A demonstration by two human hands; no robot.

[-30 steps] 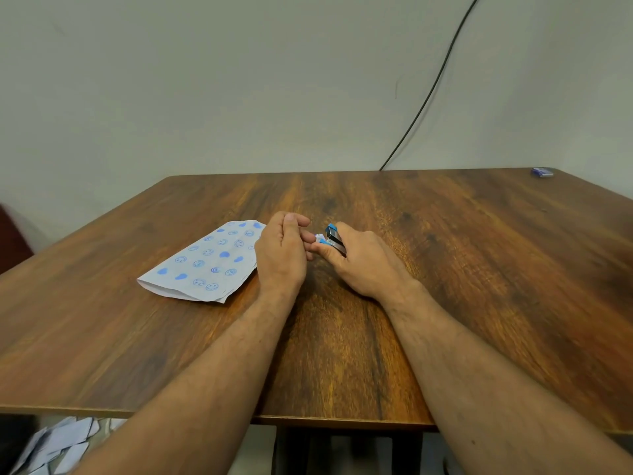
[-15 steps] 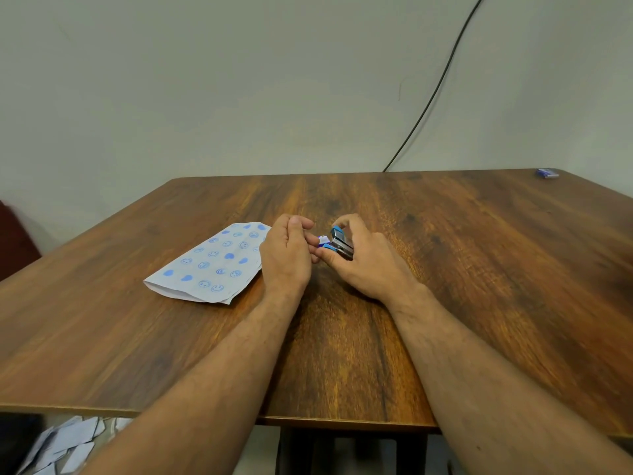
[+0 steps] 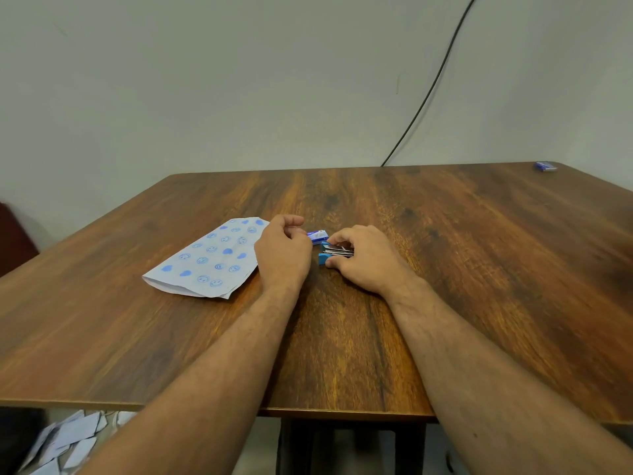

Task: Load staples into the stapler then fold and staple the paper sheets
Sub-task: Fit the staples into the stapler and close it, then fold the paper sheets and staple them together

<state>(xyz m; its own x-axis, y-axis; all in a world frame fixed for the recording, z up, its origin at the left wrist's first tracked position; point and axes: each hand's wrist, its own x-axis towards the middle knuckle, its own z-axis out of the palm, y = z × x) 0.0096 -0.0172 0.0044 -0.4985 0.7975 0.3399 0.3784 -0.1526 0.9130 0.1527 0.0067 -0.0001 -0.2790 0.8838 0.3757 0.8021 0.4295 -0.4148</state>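
Brought stapler (image 3: 334,252) down onto worktop (image 3: 445,269), right hand (image 3: 363,258) gripping it, magazine open. Left hand (image 3: 284,252) pulled away, pinching staple box (image 3: 318,235). Loading looked underway.

wooden table (image 3: 479,269) | black cable (image 3: 435,80) on wall | paper scraps (image 3: 65,440) on floor

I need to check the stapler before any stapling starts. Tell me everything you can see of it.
The stapler is small, with blue plastic ends and a silvery metal middle. It appears hinged open, lying on the wooden table near its centre. The right hand grips it, fingers curled over its right part. A small blue-and-white box lies just behind it. Whether staples are inside cannot be told.
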